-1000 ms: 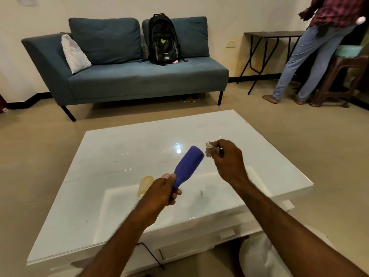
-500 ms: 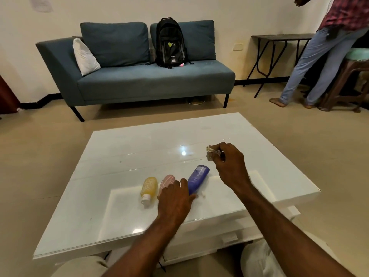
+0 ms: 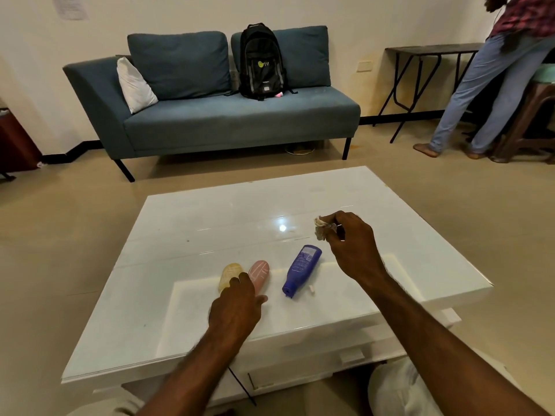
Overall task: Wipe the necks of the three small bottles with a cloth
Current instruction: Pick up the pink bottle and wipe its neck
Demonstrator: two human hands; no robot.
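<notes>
Right grip (image 3: 350, 238) pinches cloth (image 3: 320, 228); blue bottle (image 3: 301, 270) lies just below-left.

We are in a living room at home.
We see a blue sofa (image 3: 210, 115) with a white pillow (image 3: 133, 82) and a black backpack (image 3: 260, 63), and a low white table (image 3: 228, 211) on the floor.
</notes>
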